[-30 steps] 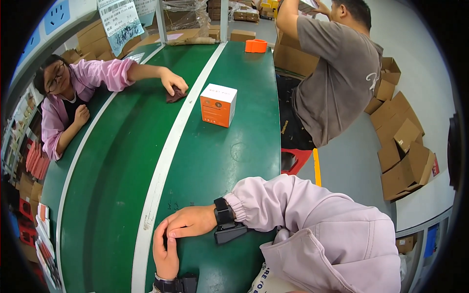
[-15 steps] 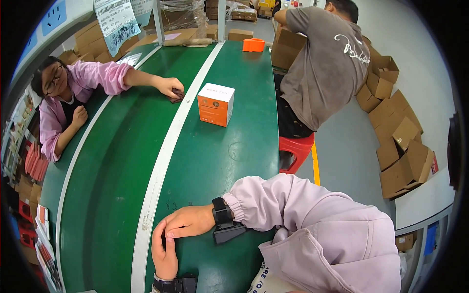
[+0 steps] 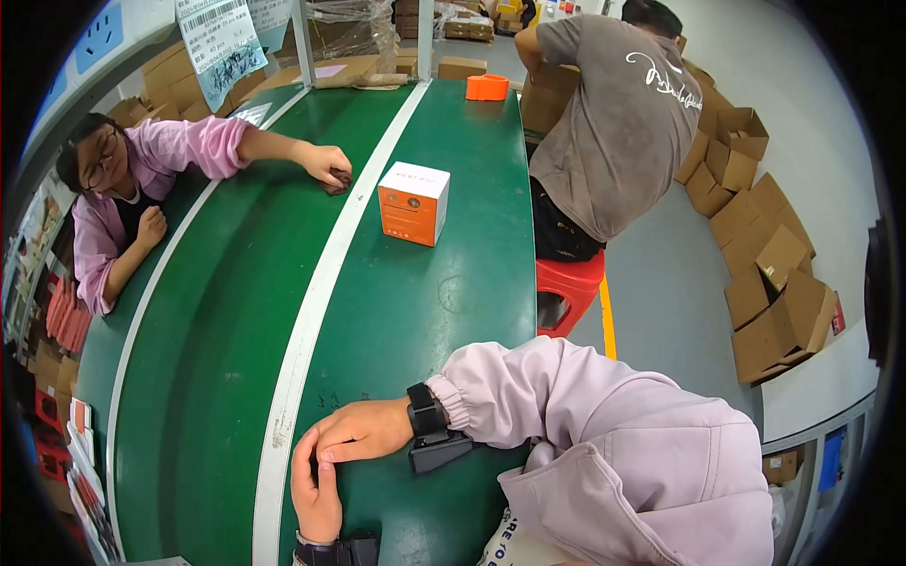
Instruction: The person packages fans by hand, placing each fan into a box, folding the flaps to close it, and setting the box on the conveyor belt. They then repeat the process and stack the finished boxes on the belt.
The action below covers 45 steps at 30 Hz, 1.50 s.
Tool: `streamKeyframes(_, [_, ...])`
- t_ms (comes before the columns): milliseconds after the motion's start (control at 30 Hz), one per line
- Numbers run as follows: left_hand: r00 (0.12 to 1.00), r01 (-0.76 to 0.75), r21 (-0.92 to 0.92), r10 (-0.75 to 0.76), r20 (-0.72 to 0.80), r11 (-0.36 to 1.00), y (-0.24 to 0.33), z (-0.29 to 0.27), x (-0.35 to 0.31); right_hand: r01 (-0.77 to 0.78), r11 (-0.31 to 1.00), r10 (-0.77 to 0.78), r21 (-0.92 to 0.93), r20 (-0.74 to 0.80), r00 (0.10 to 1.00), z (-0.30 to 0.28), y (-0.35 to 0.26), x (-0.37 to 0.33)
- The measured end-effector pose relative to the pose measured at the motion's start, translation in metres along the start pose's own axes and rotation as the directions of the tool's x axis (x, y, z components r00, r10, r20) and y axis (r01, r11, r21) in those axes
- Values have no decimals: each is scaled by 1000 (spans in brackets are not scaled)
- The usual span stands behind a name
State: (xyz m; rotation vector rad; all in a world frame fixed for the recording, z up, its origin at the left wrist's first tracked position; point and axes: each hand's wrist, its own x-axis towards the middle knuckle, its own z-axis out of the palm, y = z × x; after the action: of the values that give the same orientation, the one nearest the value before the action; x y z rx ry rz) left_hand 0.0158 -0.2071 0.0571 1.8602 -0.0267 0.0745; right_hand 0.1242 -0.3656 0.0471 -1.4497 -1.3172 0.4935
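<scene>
My left hand (image 3: 315,495) rests on the green table at the near left, a black wrist device at its wrist. Its fingers are stretched out, with nothing seen in them. My right hand (image 3: 366,429) comes in from the right in a pale pink sleeve, a black strap and box on its wrist. Its fingers reach across and touch the fingers of my left hand, loosely extended and holding nothing visible. Farther up the table, apart from both hands, stands an orange and white cardboard box (image 3: 413,209), upright.
A co-worker in pink leans over the belt (image 3: 222,311), a hand on a small dark thing (image 3: 338,181). Another person sits on a red stool (image 3: 570,288), facing away. An orange tape dispenser (image 3: 487,88) is at the far end. Open cartons (image 3: 788,321) line the right wall.
The co-worker's hand and dark thing have shifted slightly. The seated person has turned and leaned a little to the left. My hands stay in the same place.
</scene>
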Motion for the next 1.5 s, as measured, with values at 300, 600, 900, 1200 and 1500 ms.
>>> streamKeyframes(300, [1000,-4,17,5,-8,1000,1,0,0,-7,1000,7,9,8,1000,0,0,1])
streamKeyframes(600, [1000,-13,12,13,-17,1000,3,4,-4,-5,999,6,35,-38,999,3,-4,-3])
streamKeyframes(900, [986,-165,46,163,36,985,6,0,9,24,998,-21,57,-60,998,-4,-1,-2])
streamKeyframes(1200, [988,-154,55,155,-3,987,-5,-8,-3,-26,1000,26,-8,41,999,1,-5,8])
streamKeyframes(1500, [355,-147,185,227,-907,972,-11,-74,-37,-44,994,49,-101,48,998,2,-10,3])
